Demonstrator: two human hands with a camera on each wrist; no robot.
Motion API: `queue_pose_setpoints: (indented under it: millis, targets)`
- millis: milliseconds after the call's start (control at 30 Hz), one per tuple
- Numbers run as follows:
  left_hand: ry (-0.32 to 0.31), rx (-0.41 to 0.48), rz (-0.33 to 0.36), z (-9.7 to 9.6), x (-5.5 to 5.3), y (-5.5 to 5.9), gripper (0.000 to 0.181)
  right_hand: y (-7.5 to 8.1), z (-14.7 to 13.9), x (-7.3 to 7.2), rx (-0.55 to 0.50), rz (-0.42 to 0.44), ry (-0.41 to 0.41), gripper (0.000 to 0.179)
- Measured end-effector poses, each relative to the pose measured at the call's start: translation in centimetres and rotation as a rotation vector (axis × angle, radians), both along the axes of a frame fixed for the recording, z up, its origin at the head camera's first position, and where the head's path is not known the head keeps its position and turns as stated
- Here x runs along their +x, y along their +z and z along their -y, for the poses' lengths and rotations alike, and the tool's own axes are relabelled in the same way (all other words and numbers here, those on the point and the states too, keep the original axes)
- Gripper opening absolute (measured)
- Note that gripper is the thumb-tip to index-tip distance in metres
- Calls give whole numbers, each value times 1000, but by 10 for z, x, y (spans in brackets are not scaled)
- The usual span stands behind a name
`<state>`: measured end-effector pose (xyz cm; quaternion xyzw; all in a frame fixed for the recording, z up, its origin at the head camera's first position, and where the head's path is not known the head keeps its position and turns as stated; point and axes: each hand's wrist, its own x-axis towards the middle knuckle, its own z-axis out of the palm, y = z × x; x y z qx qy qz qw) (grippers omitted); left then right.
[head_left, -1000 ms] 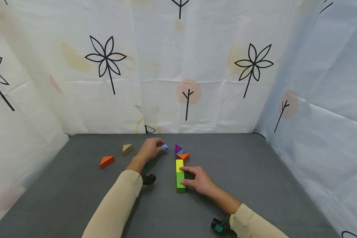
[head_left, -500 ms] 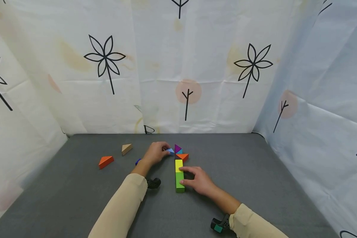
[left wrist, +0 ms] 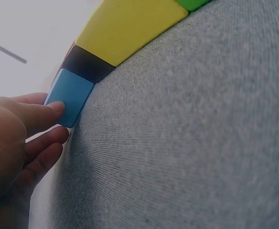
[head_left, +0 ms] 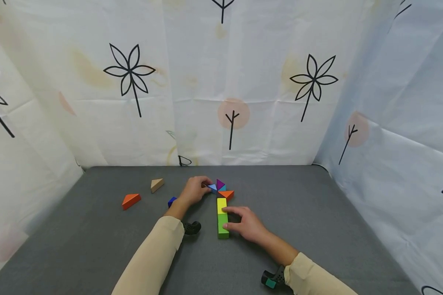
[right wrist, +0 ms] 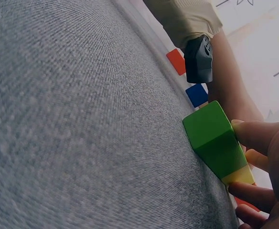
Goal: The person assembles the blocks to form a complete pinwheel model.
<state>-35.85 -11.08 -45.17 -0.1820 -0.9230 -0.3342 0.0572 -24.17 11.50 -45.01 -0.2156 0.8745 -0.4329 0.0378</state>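
Note:
Thumb and fingertips of my left hand [head_left: 196, 190] pinch a light blue triangular block [head_left: 213, 188]. In the left wrist view this blue block [left wrist: 70, 95] stands against a dark block [left wrist: 88, 64]. Near it in the head view are a purple triangle [head_left: 220, 184], a teal piece [head_left: 223, 188] and an orange triangle [head_left: 227, 194]. They sit at the far end of a row with a yellow block [head_left: 222, 205] and a green block [head_left: 223, 226]. My right hand [head_left: 249, 223] rests against that row, index finger touching the yellow block, thumb touching the green one.
To the left on the grey cloth surface [head_left: 77, 237] lie a red-orange triangular block [head_left: 131, 200] and a natural wood triangular block [head_left: 157, 184]. A dark blue block [head_left: 172, 200] is partly hidden by the left wrist. Patterned white fabric [head_left: 266, 139] rises behind and on both sides.
My left hand has moved right, bringing the light blue triangle up against the purple and teal pieces. The dark blue block has come into sight beside the left wrist. My right hand stays in place.

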Motion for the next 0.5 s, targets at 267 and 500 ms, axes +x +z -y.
queue_pose_setpoints:
  millis: [267, 500]
  targets:
    - [10, 6, 16, -2, -2, -2, 18, -1, 0, -1, -10, -3, 9, 44]
    - [10, 24, 8, -3, -1, -2, 18, -1, 0, 0, -4, 10, 3, 45]
